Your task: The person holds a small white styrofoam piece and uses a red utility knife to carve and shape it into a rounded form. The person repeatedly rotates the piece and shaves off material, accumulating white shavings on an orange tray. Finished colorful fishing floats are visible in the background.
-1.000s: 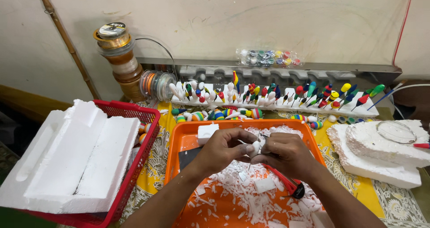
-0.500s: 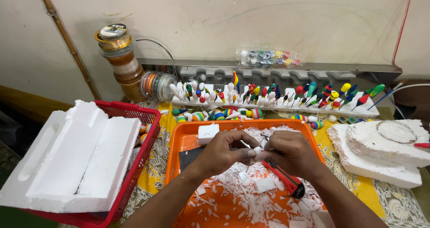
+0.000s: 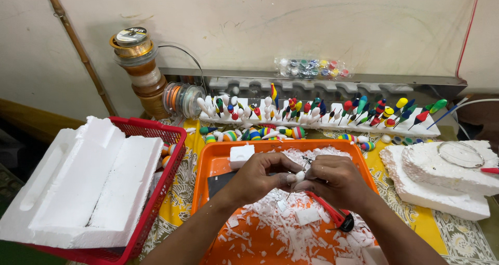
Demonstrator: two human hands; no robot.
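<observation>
My left hand (image 3: 260,177) and my right hand (image 3: 332,181) meet over an orange tray (image 3: 218,158). Between their fingertips they pinch a small white foam piece (image 3: 300,176). A thin blade seems to sit in the right fingers, partly hidden. White foam shavings (image 3: 291,228) cover the tray under my hands. A red-handled cutter (image 3: 332,213) lies on the shavings below my right wrist. A small foam cube (image 3: 241,154) rests at the tray's far left corner, next to a dark flat sheet (image 3: 218,183).
A red basket (image 3: 166,163) at left carries large foam slabs (image 3: 83,187). Broken foam blocks (image 3: 447,179) lie at right, one with a wire ring. A foam strip of several painted floats (image 3: 312,114) runs along the back. Thread spools (image 3: 140,70) stand at back left.
Both hands stay together over the tray. The fingers have shifted slightly around the foam piece; nothing else moved.
</observation>
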